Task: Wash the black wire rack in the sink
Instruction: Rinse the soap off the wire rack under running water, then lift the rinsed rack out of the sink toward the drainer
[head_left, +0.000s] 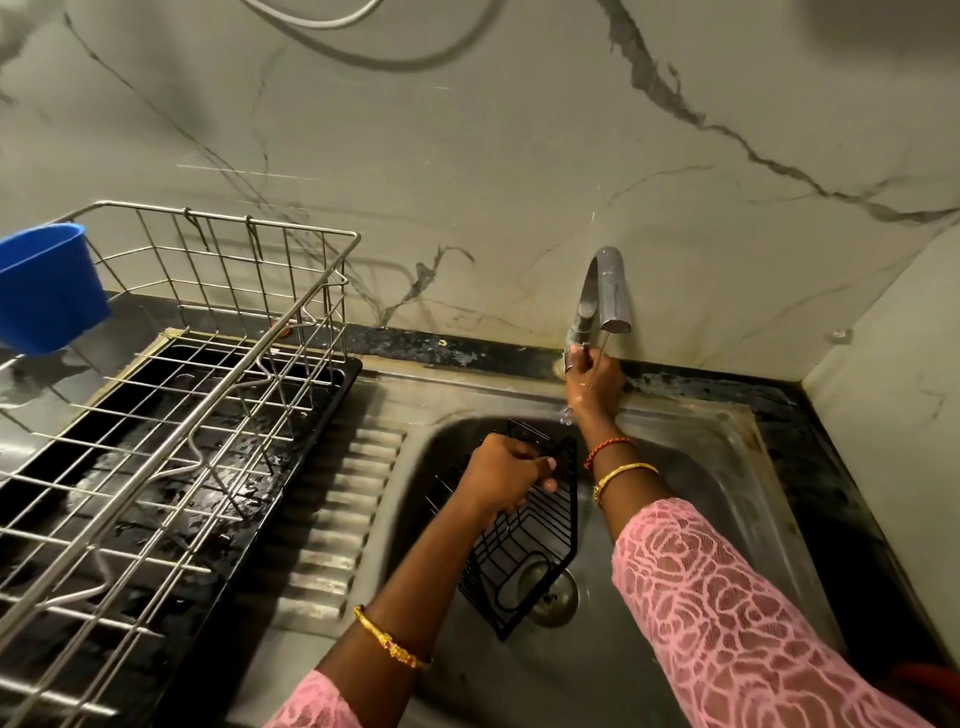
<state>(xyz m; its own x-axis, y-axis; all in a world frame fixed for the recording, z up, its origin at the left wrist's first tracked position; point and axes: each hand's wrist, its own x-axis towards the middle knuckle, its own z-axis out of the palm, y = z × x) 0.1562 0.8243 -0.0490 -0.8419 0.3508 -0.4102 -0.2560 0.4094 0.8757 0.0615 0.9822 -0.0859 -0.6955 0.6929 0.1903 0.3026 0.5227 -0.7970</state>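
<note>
Black wire rack: thin metal wire, black coated, slight sheen. Sink: stainless steel, brushed and dull, wet, with a ribbed drainboard. Tap: grey metal, satin finish. Dish rack: bare steel wire, bright and smooth. Drip tray: black plastic, glossy, beaded with water. Cup: blue plastic, smooth, matt. Wall: pale veined marble-look slab, polished. Surface: dark stone, stained along the edge. Sleeve: pink lace cloth. Bangles: shiny gold-coloured metal.
</note>
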